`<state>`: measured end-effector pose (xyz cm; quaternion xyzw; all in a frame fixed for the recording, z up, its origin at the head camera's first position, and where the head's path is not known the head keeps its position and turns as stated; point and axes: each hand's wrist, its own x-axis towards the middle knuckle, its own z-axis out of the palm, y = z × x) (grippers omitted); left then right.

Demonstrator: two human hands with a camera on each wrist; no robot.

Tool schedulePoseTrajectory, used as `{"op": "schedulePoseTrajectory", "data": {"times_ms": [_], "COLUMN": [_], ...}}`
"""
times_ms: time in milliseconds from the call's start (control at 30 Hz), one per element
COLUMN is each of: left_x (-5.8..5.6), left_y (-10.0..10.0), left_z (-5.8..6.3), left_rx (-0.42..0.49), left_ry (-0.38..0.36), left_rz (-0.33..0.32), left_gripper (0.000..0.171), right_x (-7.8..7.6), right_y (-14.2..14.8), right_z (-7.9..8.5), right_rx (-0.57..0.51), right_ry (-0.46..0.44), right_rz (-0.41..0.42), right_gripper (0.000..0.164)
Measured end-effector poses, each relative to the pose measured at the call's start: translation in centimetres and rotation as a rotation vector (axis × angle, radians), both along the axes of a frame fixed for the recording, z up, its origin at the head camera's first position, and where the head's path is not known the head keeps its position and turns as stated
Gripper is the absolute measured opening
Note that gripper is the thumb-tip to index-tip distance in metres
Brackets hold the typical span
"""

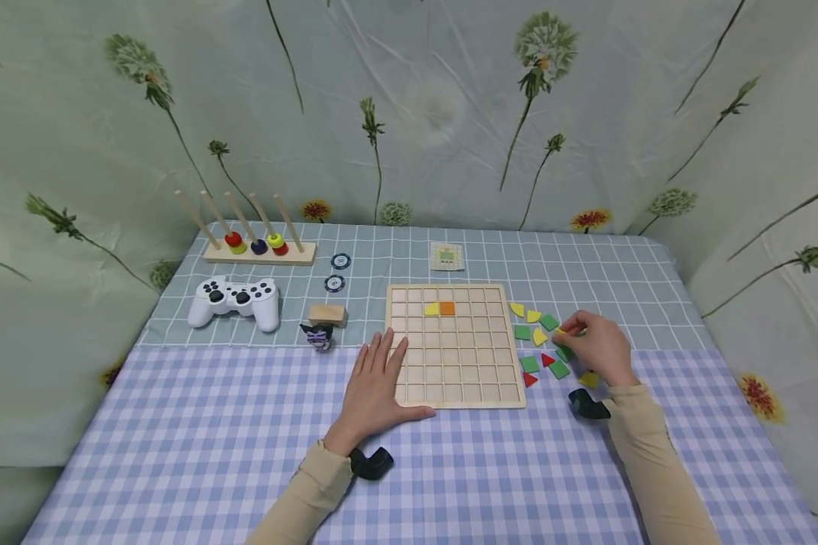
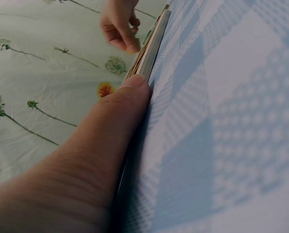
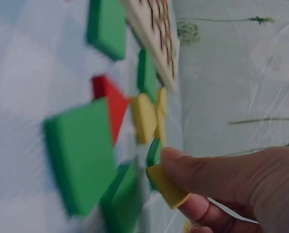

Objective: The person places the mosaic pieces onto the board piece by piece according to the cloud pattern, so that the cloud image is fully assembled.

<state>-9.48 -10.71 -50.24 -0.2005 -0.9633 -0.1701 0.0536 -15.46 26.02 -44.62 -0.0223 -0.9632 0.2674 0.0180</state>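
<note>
A wooden grid board [image 1: 450,356] lies on the cloth, with a yellow piece [image 1: 432,309] and an orange square [image 1: 447,308] side by side in its upper cells. My left hand [image 1: 376,386] rests along the board's left and lower-left edge, fingers straight; in the left wrist view the thumb [image 2: 120,104] touches the board's side. To the right of the board, my right hand [image 1: 598,350] pinches a yellow piece [image 3: 166,187] between thumb and fingers, above the loose pieces. Around it lie green squares [image 1: 559,369], yellow pieces [image 1: 540,337] and red triangles [image 1: 530,379].
Behind the board lies a small pattern card [image 1: 446,256]. On the left are a white game controller [image 1: 235,301], a peg stand with coloured beads [image 1: 259,253], two round chips [image 1: 341,261], a wooden block [image 1: 328,314] and a small dark figurine [image 1: 319,337].
</note>
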Motion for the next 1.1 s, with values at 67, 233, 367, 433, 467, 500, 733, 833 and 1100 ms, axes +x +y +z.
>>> {"op": "schedulePoseTrajectory", "data": {"times_ms": [67,233,367,433,467,500,733,833,1100], "left_x": [0.0,0.0,0.0,-0.1,-0.1,-0.1,-0.1,-0.1,-0.1], "left_y": [0.0,0.0,0.0,0.0,0.0,0.0,0.1,0.1,0.0], "left_z": [0.0,-0.1,-0.3,-0.3,-0.3,-0.3,-0.3,-0.3,-0.3], "left_rx": [0.001,0.008,0.003,0.001,0.0,0.002,0.002,-0.002,0.006], "left_ry": [0.002,0.016,0.017,0.01,0.005,0.001,-0.014,-0.022,-0.009], "left_rz": [0.0,-0.002,-0.002,-0.002,0.0,0.002,0.009,0.009,0.01], "left_gripper": [0.118,0.118,0.119,0.119,0.119,0.119,0.119,0.12,0.119], "right_x": [-0.2,-1.3,-2.6,-3.2,-3.4,-3.7,-5.0,-5.3,-5.9], "right_y": [-0.5,-2.7,-4.9,-6.1,-6.6,-7.2,-10.2,-11.0,-12.1], "right_z": [0.3,0.7,0.4,0.2,0.1,0.1,-0.5,-0.7,-1.2], "right_rx": [-0.008,-0.1,-0.184,-0.214,-0.225,-0.236,-0.274,-0.28,-0.254], "right_ry": [0.034,0.079,0.087,0.087,0.087,0.088,0.086,0.064,0.028], "right_rz": [0.02,0.097,0.153,0.171,0.176,0.185,0.223,0.222,0.22], "right_gripper": [0.021,0.021,0.021,0.019,0.019,0.018,0.016,0.015,0.013]}}
